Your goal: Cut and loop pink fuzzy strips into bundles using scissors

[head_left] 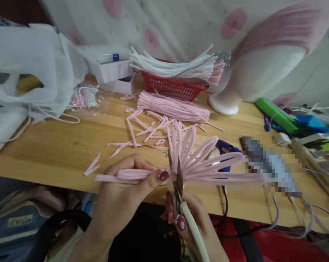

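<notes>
Left fingers [151, 182] around pink looped strips [198, 177]

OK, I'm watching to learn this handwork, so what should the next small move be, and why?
I'd probably ease the left thumb back slightly before closing the scissors. The right hand holds them with the blades apart at the gathered base of the pink loops, and the left hand pinches those loops with its thumb tip seemingly very near a blade.
</notes>
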The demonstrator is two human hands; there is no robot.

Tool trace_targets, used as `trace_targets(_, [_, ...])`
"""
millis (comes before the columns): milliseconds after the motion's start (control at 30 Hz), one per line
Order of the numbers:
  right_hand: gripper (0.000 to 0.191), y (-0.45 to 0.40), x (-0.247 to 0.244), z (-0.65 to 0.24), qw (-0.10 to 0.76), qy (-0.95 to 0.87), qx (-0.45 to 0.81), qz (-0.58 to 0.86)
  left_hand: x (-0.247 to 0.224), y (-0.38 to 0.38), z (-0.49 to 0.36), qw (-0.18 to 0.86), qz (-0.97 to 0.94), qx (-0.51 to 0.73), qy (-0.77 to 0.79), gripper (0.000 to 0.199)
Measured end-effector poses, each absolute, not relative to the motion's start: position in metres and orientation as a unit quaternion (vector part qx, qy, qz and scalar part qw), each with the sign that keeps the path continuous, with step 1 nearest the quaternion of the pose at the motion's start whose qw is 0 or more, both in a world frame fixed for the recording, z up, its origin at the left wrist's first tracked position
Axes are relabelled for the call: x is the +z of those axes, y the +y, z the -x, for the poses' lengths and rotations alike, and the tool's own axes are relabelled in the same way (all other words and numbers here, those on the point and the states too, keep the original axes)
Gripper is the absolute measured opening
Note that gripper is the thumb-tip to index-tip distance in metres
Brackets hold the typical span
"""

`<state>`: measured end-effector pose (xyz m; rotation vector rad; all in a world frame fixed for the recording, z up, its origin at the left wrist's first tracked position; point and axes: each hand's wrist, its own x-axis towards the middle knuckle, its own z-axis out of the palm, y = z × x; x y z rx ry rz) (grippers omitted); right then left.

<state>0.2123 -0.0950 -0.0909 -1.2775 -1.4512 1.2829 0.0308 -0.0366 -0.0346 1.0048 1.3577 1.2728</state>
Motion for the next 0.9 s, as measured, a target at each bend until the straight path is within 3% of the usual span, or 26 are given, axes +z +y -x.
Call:
trace_targets(533, [0.04, -0.069, -0.069, -0.213, 0.327, -0.603, 0.544, 0.483, -0.04, -0.01, -0.009, 0.499, -0.515, 0.471, 0.513, 0.021])
trace_targets(900, [0.042, -0.07, -0.093, -0.211, 0.328, -0.536, 0.636, 0.449, -0.05, -0.026, -0.032, 0.597, -0.347, 0.51, 0.512, 0.03])
